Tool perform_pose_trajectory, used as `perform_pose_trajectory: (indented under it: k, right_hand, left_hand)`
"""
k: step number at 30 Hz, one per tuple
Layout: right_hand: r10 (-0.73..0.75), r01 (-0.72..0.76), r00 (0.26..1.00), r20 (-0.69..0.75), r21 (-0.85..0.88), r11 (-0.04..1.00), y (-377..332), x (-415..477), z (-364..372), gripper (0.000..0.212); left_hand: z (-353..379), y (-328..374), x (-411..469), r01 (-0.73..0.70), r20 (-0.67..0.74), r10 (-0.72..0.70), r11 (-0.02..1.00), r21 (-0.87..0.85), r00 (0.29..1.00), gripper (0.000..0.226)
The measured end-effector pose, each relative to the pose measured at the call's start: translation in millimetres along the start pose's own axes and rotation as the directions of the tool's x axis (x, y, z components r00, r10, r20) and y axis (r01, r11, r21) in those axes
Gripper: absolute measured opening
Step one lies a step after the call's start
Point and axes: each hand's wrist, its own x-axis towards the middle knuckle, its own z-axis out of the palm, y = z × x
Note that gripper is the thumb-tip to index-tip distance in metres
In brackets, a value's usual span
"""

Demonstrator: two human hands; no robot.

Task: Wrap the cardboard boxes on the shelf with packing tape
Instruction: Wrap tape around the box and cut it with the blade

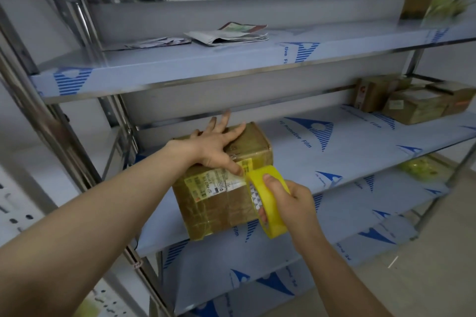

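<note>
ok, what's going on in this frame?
A person is taping a cardboard box on the shelf. Left grip lies spread flat on the box top, thumb pressing down at the front edge. Right grip holds the yellow tape roll beside the box's front. More boxes sit further right.

soft even light, faint shadows, edges blurred and bowed

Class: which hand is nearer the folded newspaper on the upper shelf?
Left. The left hand presses the cardboard box one shelf below the newspaper; the right hand grips the tape roll lower, at the box's front.
</note>
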Motion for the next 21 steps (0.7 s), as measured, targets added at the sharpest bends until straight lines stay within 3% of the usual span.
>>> perform_pose_trajectory:
  k: [4, 13, 17, 19, 21]
  right_hand:
    - [0.011, -0.011, 1.000, 0.014, -0.029, 1.000, -4, 3, 2, 0.038]
    - [0.109, -0.109, 0.992, 0.055, -0.012, 0.994, -18, -3, 10, 0.042]
    - [0.048, -0.056, 0.993, 0.112, 0.074, 0.996, -48, -15, 4, 0.028]
    - [-0.038, 0.013, 0.971, 0.234, 0.105, 0.994, -68, -18, 0, 0.016]
    - [-0.103, 0.079, 0.932, 0.348, 0.085, 0.993, -79, -12, -1, 0.019]
  left_hand:
    - [-4, 3, 2, -0.065, 0.015, 0.064, 0.997, 0.030, 0.998, 0.096]
    - [8, -7, -10, -0.175, -0.131, 0.185, 0.980, 0.091, 0.974, 0.076]
    - [-17, -11, -12, -0.221, -0.133, 0.191, 0.939, -0.265, 0.973, 0.066]
    - [-30, -15, -13, -0.196, -0.070, 0.184, 0.880, -0.432, 0.980, 0.054]
    - [-31, -22, -11, -0.168, -0.018, 0.188, 0.825, -0.540, 0.982, 0.040]
